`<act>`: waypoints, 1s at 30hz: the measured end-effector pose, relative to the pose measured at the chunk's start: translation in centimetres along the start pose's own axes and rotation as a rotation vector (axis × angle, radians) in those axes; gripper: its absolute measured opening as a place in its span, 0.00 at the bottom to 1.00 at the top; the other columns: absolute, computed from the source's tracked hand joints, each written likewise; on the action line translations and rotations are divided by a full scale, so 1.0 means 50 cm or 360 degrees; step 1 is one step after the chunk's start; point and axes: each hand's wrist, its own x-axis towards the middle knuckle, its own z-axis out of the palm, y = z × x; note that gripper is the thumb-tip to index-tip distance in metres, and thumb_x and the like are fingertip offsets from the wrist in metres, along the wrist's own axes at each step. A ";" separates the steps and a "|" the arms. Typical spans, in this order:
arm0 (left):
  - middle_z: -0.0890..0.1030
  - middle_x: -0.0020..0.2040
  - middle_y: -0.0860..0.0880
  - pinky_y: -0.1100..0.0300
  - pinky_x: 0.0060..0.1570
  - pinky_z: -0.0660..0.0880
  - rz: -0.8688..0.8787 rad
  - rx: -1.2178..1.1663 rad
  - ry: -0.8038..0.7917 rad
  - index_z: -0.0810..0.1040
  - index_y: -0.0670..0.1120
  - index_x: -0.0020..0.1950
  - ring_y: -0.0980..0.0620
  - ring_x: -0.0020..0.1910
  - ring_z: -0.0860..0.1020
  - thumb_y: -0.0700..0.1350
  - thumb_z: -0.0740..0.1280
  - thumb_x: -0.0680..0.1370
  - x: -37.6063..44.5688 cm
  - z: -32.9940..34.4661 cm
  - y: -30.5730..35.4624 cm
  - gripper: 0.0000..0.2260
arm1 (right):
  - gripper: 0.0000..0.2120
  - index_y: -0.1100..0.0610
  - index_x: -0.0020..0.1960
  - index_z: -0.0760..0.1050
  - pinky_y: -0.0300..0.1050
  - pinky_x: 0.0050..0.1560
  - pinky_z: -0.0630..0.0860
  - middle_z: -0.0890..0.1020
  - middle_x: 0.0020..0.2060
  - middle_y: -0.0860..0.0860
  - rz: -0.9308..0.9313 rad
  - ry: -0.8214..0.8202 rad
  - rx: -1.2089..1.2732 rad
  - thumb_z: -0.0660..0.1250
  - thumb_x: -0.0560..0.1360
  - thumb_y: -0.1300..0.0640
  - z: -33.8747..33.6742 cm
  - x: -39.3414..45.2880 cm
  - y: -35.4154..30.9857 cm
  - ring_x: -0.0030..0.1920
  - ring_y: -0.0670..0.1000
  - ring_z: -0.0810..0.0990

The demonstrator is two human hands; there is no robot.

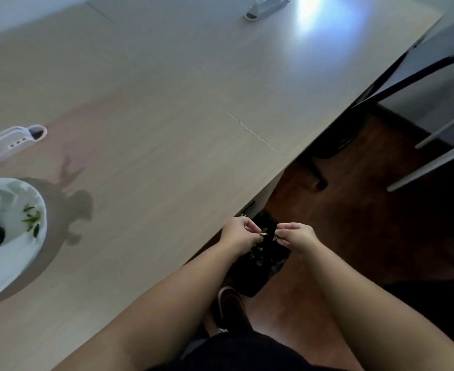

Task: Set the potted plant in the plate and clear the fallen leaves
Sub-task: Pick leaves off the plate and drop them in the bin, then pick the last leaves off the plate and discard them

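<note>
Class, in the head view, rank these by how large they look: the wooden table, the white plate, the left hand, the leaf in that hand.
1. Table
2. White plate, partly cut off by the frame edge
3. Left hand
4. Leaf

These are apparent sizes only, since nearness to the camera affects them.

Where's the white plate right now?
In the head view, the white plate sits at the far left edge of the table, partly cut off by the frame, with green leaves lying in it near its right rim.
</note>
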 end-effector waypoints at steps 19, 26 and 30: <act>0.83 0.52 0.51 0.60 0.50 0.77 0.0050 0.0090 0.0063 0.80 0.53 0.51 0.53 0.51 0.80 0.41 0.71 0.73 0.060 0.039 0.009 0.09 | 0.12 0.54 0.51 0.81 0.49 0.54 0.78 0.83 0.49 0.56 0.0003 0.0244 -0.0035 0.62 0.74 0.64 -0.046 0.059 0.010 0.56 0.55 0.80; 0.82 0.44 0.51 0.65 0.46 0.76 0.0233 -0.0198 0.0265 0.80 0.49 0.49 0.55 0.43 0.80 0.38 0.73 0.72 0.023 -0.056 0.028 0.09 | 0.14 0.58 0.53 0.79 0.44 0.45 0.77 0.80 0.44 0.53 -0.0201 0.0038 -0.0093 0.57 0.76 0.65 0.036 0.001 -0.046 0.42 0.49 0.76; 0.80 0.42 0.53 0.66 0.41 0.74 0.0227 -0.0355 0.0498 0.79 0.50 0.48 0.56 0.41 0.78 0.38 0.72 0.73 -0.010 -0.157 0.007 0.08 | 0.13 0.58 0.48 0.80 0.37 0.34 0.72 0.80 0.38 0.52 -0.0431 -0.0145 -0.0142 0.58 0.75 0.66 0.151 -0.044 -0.095 0.33 0.46 0.75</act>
